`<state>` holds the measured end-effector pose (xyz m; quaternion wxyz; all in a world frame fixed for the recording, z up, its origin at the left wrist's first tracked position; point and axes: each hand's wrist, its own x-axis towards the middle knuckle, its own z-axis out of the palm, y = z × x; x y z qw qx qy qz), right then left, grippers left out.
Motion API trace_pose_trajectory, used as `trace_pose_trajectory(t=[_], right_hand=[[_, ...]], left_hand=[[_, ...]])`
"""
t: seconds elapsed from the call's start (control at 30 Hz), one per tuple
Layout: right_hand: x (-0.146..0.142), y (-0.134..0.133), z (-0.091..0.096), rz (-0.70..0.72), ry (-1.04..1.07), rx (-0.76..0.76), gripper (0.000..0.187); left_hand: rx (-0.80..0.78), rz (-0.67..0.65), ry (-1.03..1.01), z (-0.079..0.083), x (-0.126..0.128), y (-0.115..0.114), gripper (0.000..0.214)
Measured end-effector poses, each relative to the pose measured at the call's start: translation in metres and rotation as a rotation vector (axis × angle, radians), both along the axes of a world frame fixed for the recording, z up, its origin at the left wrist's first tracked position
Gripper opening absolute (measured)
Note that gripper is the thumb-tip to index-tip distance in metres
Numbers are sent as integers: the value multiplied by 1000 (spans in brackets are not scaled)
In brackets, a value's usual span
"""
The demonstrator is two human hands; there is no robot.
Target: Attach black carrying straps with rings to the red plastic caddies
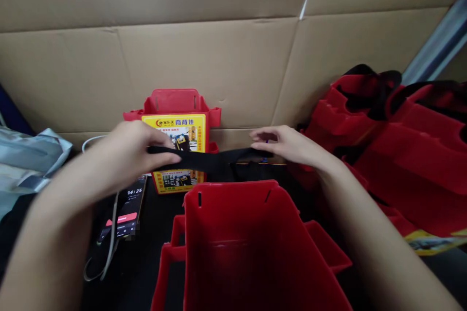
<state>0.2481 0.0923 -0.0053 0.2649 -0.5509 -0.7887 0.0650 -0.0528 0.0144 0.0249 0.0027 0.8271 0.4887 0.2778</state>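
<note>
A black strap [204,161] runs taut and level behind a red plastic tool box [233,214]. My left hand [134,148] pinches its left end between thumb and fingers. At the other end, my right hand [282,143] has its thumb and fingers closed on the strap, partly hiding it. The tool box faces me with its open top, two slots near its back rim and loop-like holders at its sides. Whether the strap passes through the slots, I cannot see. Past my left hand stands a second red tool box [175,99] with a yellow printed card [199,136].
Several red tool boxes with black straps [412,155] are piled on the right. A phone [127,209] with a lit screen and a white cable [112,233] lie on the left, near pale plastic bags [32,155]. A cardboard wall [204,68] closes off the back.
</note>
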Motion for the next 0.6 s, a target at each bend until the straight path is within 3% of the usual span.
trace_pose_trajectory(t=[0.1,0.17,0.23,0.37,0.43,0.5,0.6], right_hand=[[-30,-25,8,537,201,-69,52],[-41,-34,9,638,198,-116,41],[-36,-31,8,536,113,-113,32],[13,4,1,28,-48,57,27],[34,19,-2,-156,-92,47,20],[37,21,-4,-187,-114,23,16],[6,2,-3,93,-70,22,37]], left_hand=[[49,-82,62,-13,46,4,15],[60,-112,53,-18,62,10,15],[12,-120,61,-18,57,14,17],[-243,-93,94,-4,7,20,28],[-346,-100,117,2,-11,20,31],[-362,-115,137,2,-10,19,32],[-193,-123,152,-11,21,20,26]])
